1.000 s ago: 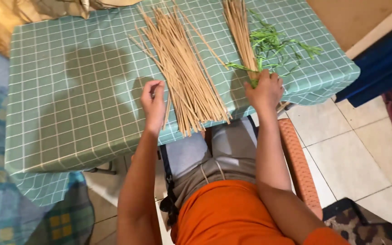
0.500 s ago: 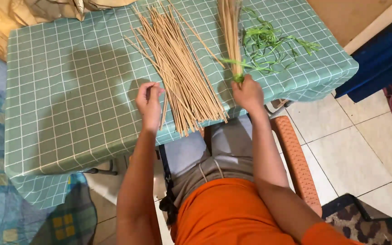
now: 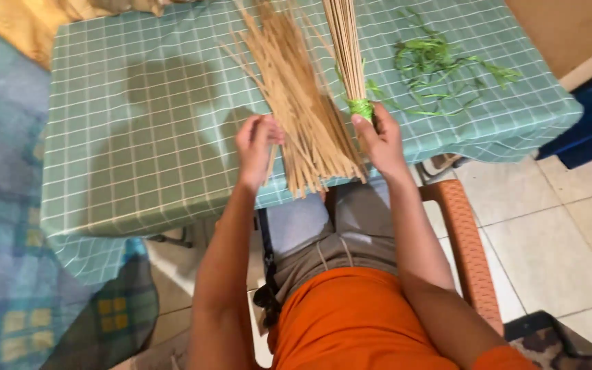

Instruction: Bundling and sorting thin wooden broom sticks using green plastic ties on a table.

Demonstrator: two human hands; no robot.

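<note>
You are holding a bundle of thin tan sticks in your right hand, gripping it at its near end, where a bright green binding is wrapping it tight. The bundle is standing up off the table, tilting away from you, with its far end running out of the top of the view. Just to its left, a loose pile of the same sticks is lying flat, fanning out at the far end, its near ends overhanging the table edge. Your left hand is resting at the pile's left side, fingers touching the sticks.
</note>
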